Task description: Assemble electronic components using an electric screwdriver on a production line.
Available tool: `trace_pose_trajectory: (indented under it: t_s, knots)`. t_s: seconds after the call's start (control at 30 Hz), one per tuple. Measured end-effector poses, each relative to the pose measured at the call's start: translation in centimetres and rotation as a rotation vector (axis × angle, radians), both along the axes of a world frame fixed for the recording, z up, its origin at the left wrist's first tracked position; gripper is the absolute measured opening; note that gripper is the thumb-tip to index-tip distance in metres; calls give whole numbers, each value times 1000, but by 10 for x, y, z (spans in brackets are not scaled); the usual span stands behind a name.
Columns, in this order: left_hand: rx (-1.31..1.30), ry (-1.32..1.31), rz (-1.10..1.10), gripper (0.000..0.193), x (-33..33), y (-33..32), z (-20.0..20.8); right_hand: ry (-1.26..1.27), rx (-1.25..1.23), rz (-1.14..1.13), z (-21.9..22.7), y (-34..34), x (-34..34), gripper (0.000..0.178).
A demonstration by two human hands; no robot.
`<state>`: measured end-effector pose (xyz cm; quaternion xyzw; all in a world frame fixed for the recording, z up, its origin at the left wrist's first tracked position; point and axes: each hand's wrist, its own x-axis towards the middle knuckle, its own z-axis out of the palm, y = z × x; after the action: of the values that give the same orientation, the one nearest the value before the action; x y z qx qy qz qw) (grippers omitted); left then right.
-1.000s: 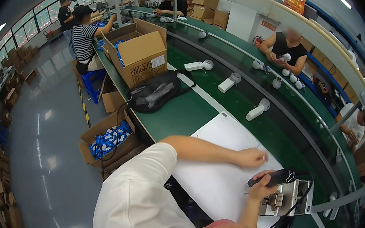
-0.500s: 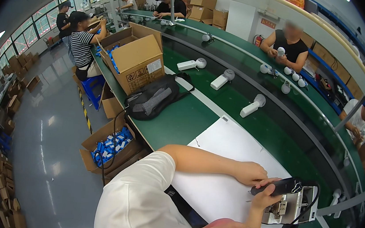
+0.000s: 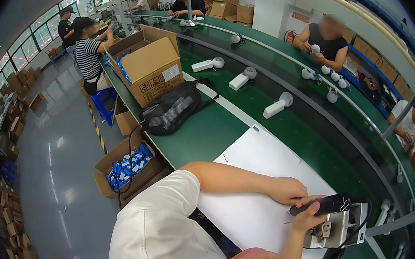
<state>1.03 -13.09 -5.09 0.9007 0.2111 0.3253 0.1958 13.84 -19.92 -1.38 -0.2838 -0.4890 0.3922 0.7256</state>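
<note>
My right hand (image 3: 308, 218) grips a black electric screwdriver (image 3: 322, 206), with a metal hanging loop and a cable at its far end. The tool lies nearly level, its tip pointing left toward my left hand (image 3: 288, 190). That hand's fingers are curled together close to the tip, over a white sheet (image 3: 260, 158). Whatever they hold, if anything, is hidden. Just right of my right hand stands a metal fixture (image 3: 356, 228) with a small bracket-like block (image 3: 326, 229), partly covered by the tool and cable.
White units with round heads (image 3: 278, 105) lie on the green conveyor (image 3: 312, 140) beyond the sheet. A black mesh bag (image 3: 171, 113) and a large carton (image 3: 153, 68) stand left. Below them, an open box (image 3: 103, 182) holds blue packets. Co-workers (image 3: 325, 41) sit across the line.
The view has shifted slightly. The white units on the conveyor have slid a little to the left. Both hands and the screwdriver keep nearly the same places and grip.
</note>
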Motion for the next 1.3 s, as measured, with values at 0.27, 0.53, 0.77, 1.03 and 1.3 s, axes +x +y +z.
trace_pose_trajectory:
  t_s: [0.27,0.53,0.77,1.03,1.3]
  knots:
    - [-87,31,-37,16,13,6,6,11,-7,35,-49,11,18,29]
    - [-247,12,-36,21,25,-8,25,-178,87,-178,-6,4,22,23]
    - [-529,-9,127,33,15,-6,8,-231,-16,-187,7,-4,21,42]
    - [-572,39,195,35,35,-14,24,-247,-64,-127,4,0,30,42]
    - [-618,70,211,33,33,-17,27,-214,-35,-143,6,-1,27,40]
